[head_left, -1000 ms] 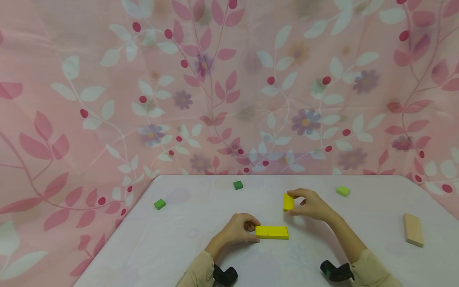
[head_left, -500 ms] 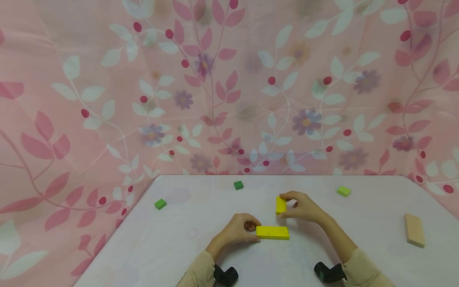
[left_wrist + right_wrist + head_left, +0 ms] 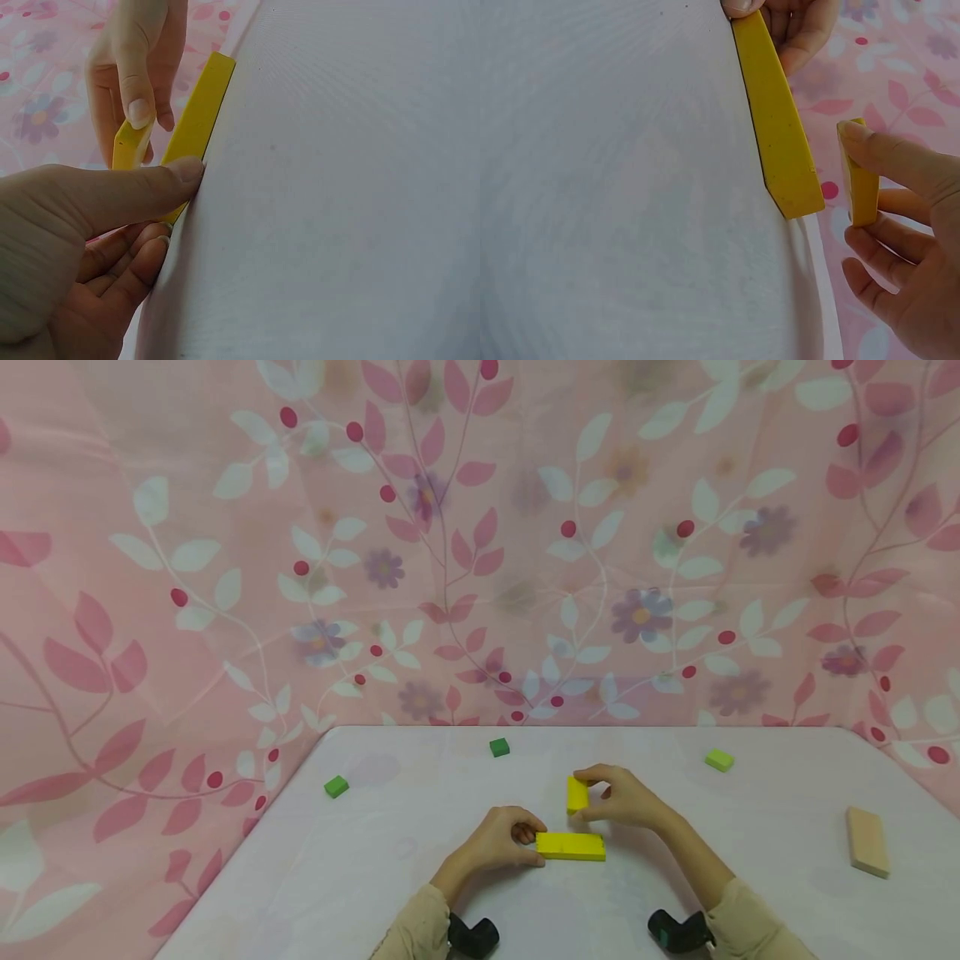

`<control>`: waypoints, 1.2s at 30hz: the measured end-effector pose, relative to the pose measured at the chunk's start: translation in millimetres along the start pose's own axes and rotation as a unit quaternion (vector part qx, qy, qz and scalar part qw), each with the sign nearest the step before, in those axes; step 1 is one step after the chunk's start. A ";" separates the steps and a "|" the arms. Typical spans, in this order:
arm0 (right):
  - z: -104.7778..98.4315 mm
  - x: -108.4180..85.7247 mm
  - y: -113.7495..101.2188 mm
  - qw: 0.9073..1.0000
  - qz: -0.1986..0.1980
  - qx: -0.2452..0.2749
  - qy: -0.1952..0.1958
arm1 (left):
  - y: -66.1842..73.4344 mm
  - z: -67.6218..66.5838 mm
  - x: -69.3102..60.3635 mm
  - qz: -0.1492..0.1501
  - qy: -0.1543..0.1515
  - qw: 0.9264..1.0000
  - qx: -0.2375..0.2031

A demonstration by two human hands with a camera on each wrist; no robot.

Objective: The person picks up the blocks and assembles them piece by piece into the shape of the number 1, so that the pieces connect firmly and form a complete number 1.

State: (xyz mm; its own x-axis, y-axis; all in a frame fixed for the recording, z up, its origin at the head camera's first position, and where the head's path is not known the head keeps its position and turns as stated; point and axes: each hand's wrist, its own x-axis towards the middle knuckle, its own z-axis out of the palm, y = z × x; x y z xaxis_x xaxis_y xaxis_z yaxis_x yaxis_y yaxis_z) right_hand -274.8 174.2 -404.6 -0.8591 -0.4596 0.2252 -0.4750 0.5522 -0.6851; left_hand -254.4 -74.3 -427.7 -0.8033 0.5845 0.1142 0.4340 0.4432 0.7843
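Note:
A long yellow block (image 3: 572, 847) lies crosswise on the white table, its left end pinched between thumb and fingers of my left hand (image 3: 501, 841). My right hand (image 3: 626, 797) pinches a shorter yellow block (image 3: 577, 795) by its two ends, just beyond the long one. In the left wrist view the left thumb presses the near end of the long block (image 3: 201, 112). The right wrist view shows a gap between the held short block (image 3: 863, 187) and the long block (image 3: 776, 112).
Dark green (image 3: 499, 747) and green (image 3: 336, 787) small blocks lie at the back and left of the table (image 3: 420, 768). A light green block (image 3: 719, 761) is at back right, a wooden block (image 3: 867, 842) at far right. A floral curtain (image 3: 480, 568) hangs behind.
My right hand has moved left and a little nearer with the short yellow block. The left hand and the long block have stayed in place.

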 end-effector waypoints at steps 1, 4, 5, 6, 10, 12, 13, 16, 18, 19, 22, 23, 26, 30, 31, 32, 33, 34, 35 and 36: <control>0.8 0.5 -0.2 1.000 -0.002 0.000 -0.003 | 0.1 0.1 -0.1 0.000 0.001 1.000 0.001; 3.5 1.7 -1.0 1.000 0.001 0.007 -0.014 | -0.3 0.3 0.2 0.002 0.000 1.000 0.004; 4.2 1.8 -1.5 1.000 0.004 0.009 -0.018 | -0.5 0.3 0.3 0.002 0.000 1.000 0.005; 4.9 1.9 -1.7 1.000 0.006 0.011 -0.022 | -0.8 0.3 0.4 0.003 0.000 1.000 0.007; 6.7 1.2 -2.8 0.999 0.009 0.016 -0.033 | -0.6 0.0 0.7 0.005 -0.001 1.000 0.014; 7.6 0.9 -3.0 0.999 0.004 0.015 -0.037 | -0.5 -0.1 0.6 0.005 -0.001 1.000 0.016; 7.9 0.8 -3.2 0.999 0.001 0.015 -0.040 | -0.5 -0.1 0.6 0.005 -0.001 1.000 0.016; 9.1 0.3 -3.3 0.999 -0.001 0.014 -0.045 | -0.6 -0.1 0.6 0.003 -0.001 1.000 0.013; 9.8 0.1 -3.2 0.999 0.000 0.012 -0.048 | -0.8 0.0 0.5 0.003 0.001 1.000 0.012; 10.1 0.0 -3.1 0.999 0.000 0.009 -0.050 | -0.8 0.1 0.4 0.002 0.001 1.000 0.011; 10.9 0.0 -3.0 0.998 -0.002 0.003 -0.057 | -0.8 0.2 0.1 0.003 0.003 1.000 0.012; 11.0 0.0 -2.8 0.998 -0.004 0.002 -0.060 | -0.8 0.3 0.1 0.003 0.004 1.000 0.011; 11.2 -0.1 -2.7 0.998 -0.002 0.000 -0.066 | -0.3 0.4 -0.3 0.004 0.006 1.000 0.008; 11.2 -0.5 -2.7 0.997 -0.006 -0.006 -0.076 | 0.2 0.3 -0.6 0.003 0.008 1.000 0.002; 11.2 -0.8 -2.8 0.997 -0.009 -0.007 -0.080 | 0.2 0.4 -0.4 0.001 0.008 1.000 0.001; 11.2 -1.0 -2.9 0.996 -0.011 -0.009 -0.083 | 0.1 0.4 -0.4 0.000 0.008 1.000 0.000; 11.1 -1.2 -3.0 0.996 -0.014 -0.010 -0.086 | 0.0 0.5 -0.2 -0.001 0.008 1.000 0.000; 11.1 -1.4 -3.1 0.996 -0.016 -0.010 -0.088 | -0.1 0.6 -0.1 -0.001 0.007 1.000 0.000; 11.2 -1.5 -3.0 0.996 -0.015 -0.010 -0.089 | -0.1 0.6 0.1 -0.003 0.007 1.000 0.000; 11.2 -1.5 -2.7 0.996 -0.015 -0.011 -0.090 | -0.1 0.7 0.2 -0.003 0.007 1.000 0.000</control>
State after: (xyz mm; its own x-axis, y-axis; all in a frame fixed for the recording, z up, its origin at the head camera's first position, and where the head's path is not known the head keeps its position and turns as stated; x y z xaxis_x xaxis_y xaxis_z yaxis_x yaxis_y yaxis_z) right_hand -270.0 165.6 -410.8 -0.7970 -0.5926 0.1162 -0.5063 0.5507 -0.6637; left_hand -254.3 -73.8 -428.2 -0.8119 0.5717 0.1180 0.4290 0.4473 0.7848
